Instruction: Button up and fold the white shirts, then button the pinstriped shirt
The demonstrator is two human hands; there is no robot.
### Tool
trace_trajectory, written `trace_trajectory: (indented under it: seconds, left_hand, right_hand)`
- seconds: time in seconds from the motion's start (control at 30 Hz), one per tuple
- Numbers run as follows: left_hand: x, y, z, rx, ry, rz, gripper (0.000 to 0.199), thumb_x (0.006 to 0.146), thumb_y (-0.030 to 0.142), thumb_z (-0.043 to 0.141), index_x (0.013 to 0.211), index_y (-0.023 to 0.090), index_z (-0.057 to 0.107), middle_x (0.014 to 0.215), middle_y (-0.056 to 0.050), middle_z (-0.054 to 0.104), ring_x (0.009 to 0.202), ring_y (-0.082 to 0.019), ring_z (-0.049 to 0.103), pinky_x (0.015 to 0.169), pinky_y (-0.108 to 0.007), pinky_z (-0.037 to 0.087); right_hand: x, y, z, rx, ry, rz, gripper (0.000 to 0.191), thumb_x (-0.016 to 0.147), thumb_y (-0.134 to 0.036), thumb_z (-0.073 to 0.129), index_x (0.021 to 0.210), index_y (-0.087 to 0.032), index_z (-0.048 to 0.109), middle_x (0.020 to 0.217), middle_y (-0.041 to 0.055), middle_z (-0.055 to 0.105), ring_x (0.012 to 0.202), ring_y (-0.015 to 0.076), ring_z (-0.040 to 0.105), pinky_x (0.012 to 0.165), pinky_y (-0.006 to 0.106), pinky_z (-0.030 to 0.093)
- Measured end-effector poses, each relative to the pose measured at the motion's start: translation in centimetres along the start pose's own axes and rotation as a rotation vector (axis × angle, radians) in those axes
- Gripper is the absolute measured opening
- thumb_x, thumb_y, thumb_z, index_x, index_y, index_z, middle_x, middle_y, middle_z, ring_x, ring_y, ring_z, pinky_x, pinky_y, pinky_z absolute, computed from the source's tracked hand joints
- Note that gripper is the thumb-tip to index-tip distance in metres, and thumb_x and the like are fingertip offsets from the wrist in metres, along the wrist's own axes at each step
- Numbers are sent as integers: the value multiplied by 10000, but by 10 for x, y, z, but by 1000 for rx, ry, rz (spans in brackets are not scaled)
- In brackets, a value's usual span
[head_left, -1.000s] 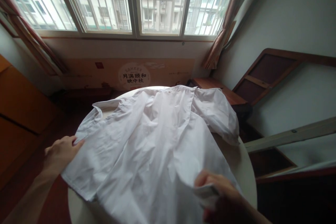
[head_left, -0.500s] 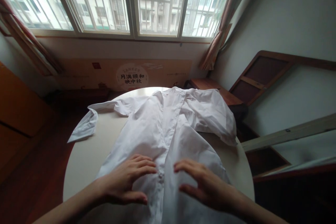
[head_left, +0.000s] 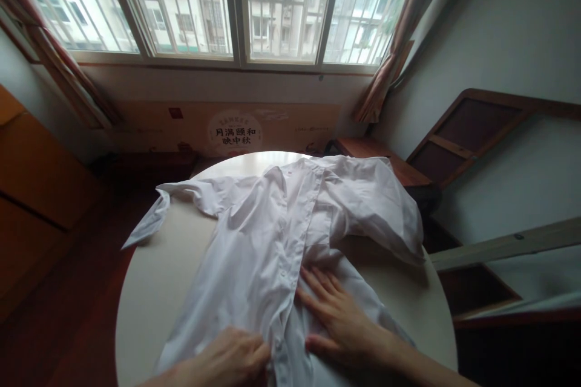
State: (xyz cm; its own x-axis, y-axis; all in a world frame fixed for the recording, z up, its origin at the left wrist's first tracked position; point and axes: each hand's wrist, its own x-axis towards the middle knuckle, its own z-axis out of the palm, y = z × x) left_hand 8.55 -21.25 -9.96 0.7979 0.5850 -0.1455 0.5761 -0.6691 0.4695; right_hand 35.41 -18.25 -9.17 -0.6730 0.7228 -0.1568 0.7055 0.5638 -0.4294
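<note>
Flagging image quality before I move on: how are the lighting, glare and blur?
Head view: strong backlight from the wide barred glass window; whitish glare along the far edge of the round cream table; lower right corner nearly black; left hand looks slightly soft.

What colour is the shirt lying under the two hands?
Plain white, buttons included; the shirt shows best in the head view.

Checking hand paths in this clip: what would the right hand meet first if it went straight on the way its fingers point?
Most likely the front edge of the white shirt, just ahead of the right hand, with buttons beyond; depth is hard to judge.
</note>
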Motion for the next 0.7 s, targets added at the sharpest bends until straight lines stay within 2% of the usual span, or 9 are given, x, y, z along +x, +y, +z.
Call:
trace_trajectory:
  seconds: [0.1, 0.17, 0.2, 0.3, 0.37, 0.43, 0.53, 0.63, 0.7]
  left_hand:
    - [8, 0, -25, -106, -220, 124, 60, 790, 205, 566, 816, 206, 619, 646, 9, 620, 520, -127, 518, 475, -220, 359]
    - [23, -15, -54, -272, -240, 195, 105, 801, 278, 586, 862, 205, 632, 661, 22, 617, 544, -101, 519, 495, -189, 375]
    - [32, -27, -69, -326, -170, 168, 154, 832, 321, 553, 875, 193, 627, 686, 16, 618, 568, -96, 524, 515, -182, 388]
    - [62, -75, -105, -223, 247, -84, 286, 900, 374, 420, 874, 158, 606, 722, -19, 610, 634, -120, 539, 594, -221, 427]
    - [81, -110, -116, -28, 480, -218, 292, 895, 375, 419, 894, 158, 615, 840, -60, 637, 775, -169, 575, 724, -288, 452]
    - [97, -140, -116, 153, 612, -301, 303, 873, 384, 454, 1026, 178, 615, 1087, -102, 621, 1024, -236, 546, 886, -372, 417]
    - [112, -172, -105, 312, 554, -369, 511, 842, 483, 471, 1295, 245, 486, 1403, -94, 424, 1294, -307, 344, 1034, -481, 274]
    - [119, -188, -96, 339, 347, -372, 627, 824, 605, 414, 1383, 325, 371, 1488, -61, 297, 1354, -352, 232, 1042, -554, 194]
    - [122, -192, -99, 325, 298, -352, 625, 800, 647, 414, 1351, 352, 417, 1477, -52, 322, 1341, -363, 257, 1029, -553, 207]
  right_hand:
    - [-4, -5, -22, 100, -54, -44, 805, 704, -627, 605, 1391, -279, 372, 1500, 118, 248, 1349, 393, 222, 1071, 572, 208]
    - [-1, -4, -38, 214, -11, -11, 650, 743, -557, 608, 1303, -247, 494, 1380, 116, 452, 1257, 332, 410, 1032, 479, 334]
    - [2, -2, -44, 273, 45, 25, 549, 782, -510, 587, 1251, -228, 541, 1294, 109, 537, 1182, 292, 492, 991, 426, 389]
    - [13, 6, -52, 382, 262, 138, 356, 845, -403, 537, 1117, -185, 611, 1063, 85, 656, 959, 213, 609, 840, 319, 476]
    - [19, 12, -51, 401, 336, 177, 294, 848, -392, 536, 1023, -180, 639, 909, 58, 679, 810, 185, 625, 709, 276, 491]
    - [25, 18, -51, 404, 396, 196, 270, 861, -402, 515, 936, -182, 653, 760, 31, 664, 669, 157, 604, 592, 246, 469]
    - [38, 38, -66, 316, 614, 213, 273, 860, -413, 506, 901, -186, 652, 759, 35, 660, 655, 161, 602, 606, 265, 478]
    - [65, 78, -100, 103, 862, 238, 328, 825, -407, 544, 1049, -180, 619, 1070, 93, 642, 966, 242, 600, 852, 371, 468]
    - [89, 110, -125, 38, 950, 336, 453, 804, -423, 560, 1161, -144, 564, 1199, 136, 585, 1135, 285, 523, 971, 433, 395]
